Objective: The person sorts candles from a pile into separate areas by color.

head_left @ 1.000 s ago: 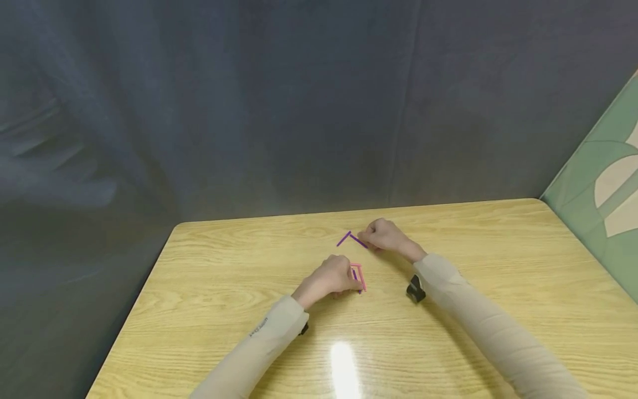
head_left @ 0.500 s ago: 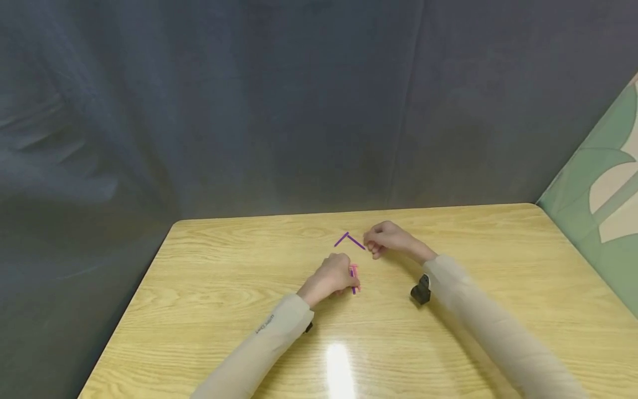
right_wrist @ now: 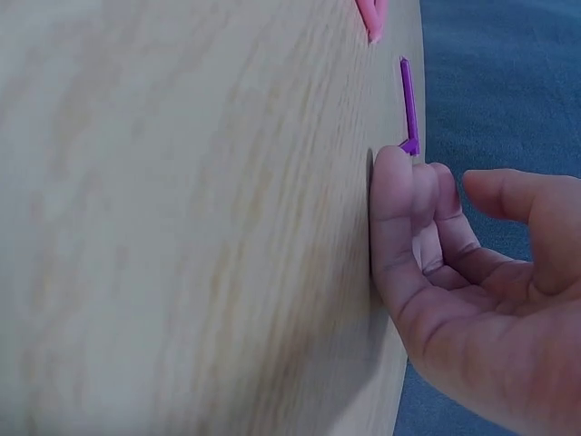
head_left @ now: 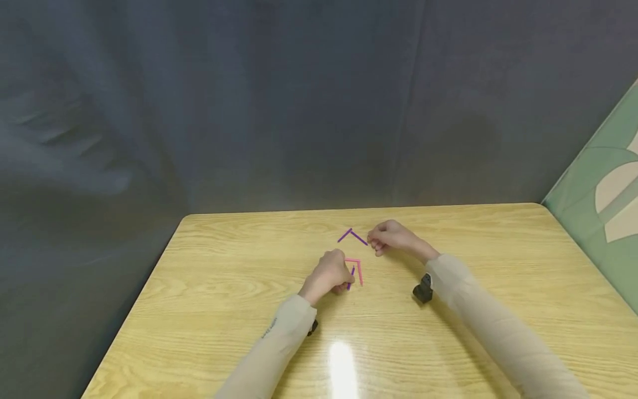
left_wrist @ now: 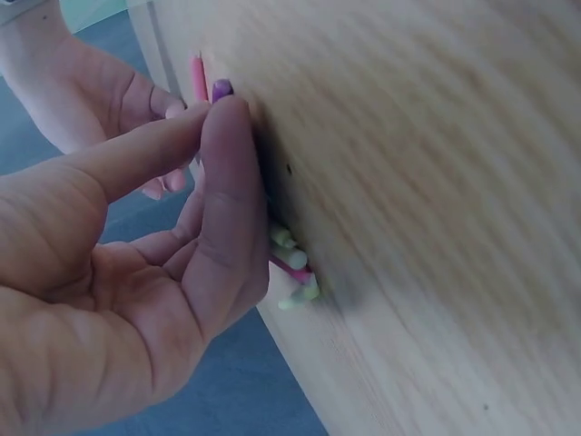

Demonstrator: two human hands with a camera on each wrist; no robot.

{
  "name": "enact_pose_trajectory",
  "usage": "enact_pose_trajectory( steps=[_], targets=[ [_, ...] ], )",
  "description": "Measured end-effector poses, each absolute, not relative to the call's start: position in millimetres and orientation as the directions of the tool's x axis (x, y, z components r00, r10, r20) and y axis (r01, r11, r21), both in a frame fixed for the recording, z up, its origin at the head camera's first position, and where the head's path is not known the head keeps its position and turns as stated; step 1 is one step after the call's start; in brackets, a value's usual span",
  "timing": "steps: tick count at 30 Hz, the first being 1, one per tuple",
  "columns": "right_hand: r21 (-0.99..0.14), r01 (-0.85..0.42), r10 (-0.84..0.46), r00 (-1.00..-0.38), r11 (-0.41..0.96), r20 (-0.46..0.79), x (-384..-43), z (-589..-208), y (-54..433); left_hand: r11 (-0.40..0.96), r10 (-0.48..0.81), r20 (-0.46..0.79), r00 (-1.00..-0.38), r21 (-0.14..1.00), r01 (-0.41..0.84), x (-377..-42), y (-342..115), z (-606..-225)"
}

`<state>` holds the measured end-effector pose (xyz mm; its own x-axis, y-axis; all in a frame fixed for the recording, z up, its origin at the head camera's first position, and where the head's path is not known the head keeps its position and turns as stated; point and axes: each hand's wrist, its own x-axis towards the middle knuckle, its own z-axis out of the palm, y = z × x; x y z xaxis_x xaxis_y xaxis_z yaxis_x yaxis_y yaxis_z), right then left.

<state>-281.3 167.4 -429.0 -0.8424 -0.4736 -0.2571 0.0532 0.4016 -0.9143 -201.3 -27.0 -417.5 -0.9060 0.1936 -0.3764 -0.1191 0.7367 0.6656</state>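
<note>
Purple along its visible length, a slim, straight stick (head_left: 353,271) is pinched between the thumb and index finger of the left hand (head_left: 329,275). A blunt, rounded tip is shown in the left wrist view; the middle is covered by the fingers. The stick is tilted, its far end pointed just past twelve o'clock; whether the wooden table (head_left: 219,310) is touched by it cannot be told.

With that stick taken as clock centre in the head view, a pink bar (head_left: 351,260) is seen at twelve and a second pink bar (head_left: 360,274) at two, met in a corner. Farther off at twelve, a peak is formed by two purple bars (head_left: 359,238). Between one and two, the right hand (head_left: 391,236) is held just beside that peak, released, its fingers loosely bent and its thumb apart. Pale green pieces (left_wrist: 296,259) are partly hidden by the left hand.
</note>
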Motion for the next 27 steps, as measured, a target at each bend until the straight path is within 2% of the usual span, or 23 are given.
enact_pose_trajectory(
  steps=[7, 13, 19, 27],
  targets=[
    [-0.909, 0.079, -0.455, -0.846, 0.410, -0.279, -273.8, -432.9, 162.1, 0.734, 0.193, -0.326, -0.926, 0.674, -0.084, -201.3, -28.0, -424.5],
    [-0.917, 0.066, -0.456, -0.852, 0.394, -0.257, -269.0, -432.7, 161.6, 0.777, 0.208, -0.304, -0.930, 0.629, -0.032, -203.7, -26.5, -423.8],
    [-0.912, 0.064, -0.443, -0.859, 0.405, -0.257, -269.6, -430.4, 161.6, 0.794, 0.199, -0.326, -0.924, 0.607, -0.044, -207.4, -25.6, -421.0],
    [-0.914, 0.055, -0.470, -0.844, 0.403, -0.258, -267.0, -431.0, 164.7, 0.760, 0.245, -0.361, -0.900, 0.647, -0.053, -207.6, -32.4, -416.6]
  ],
)
